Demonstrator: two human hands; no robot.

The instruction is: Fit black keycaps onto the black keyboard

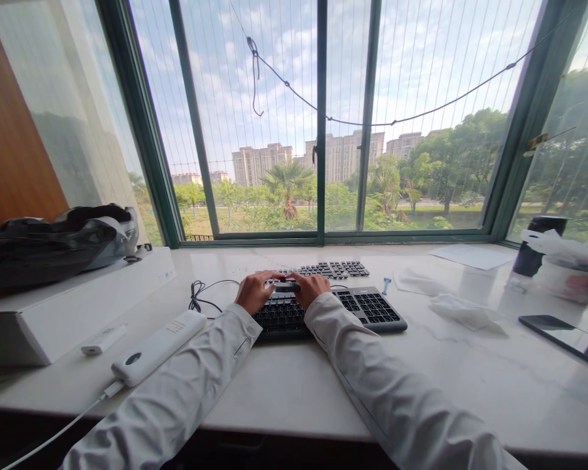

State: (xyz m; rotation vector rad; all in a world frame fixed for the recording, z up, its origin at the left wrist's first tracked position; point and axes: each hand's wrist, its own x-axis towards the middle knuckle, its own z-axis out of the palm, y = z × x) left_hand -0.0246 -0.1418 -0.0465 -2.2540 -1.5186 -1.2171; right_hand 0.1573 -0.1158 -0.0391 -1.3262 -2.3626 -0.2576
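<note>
At frame centre, the left hand (255,292) and right hand (310,288) together pinch a small dark object (287,286) above the keyboard (323,310) on the worktop (298,378). A slip could drop it among the keys; the cable (200,295) beside the left hand might snag.
</note>
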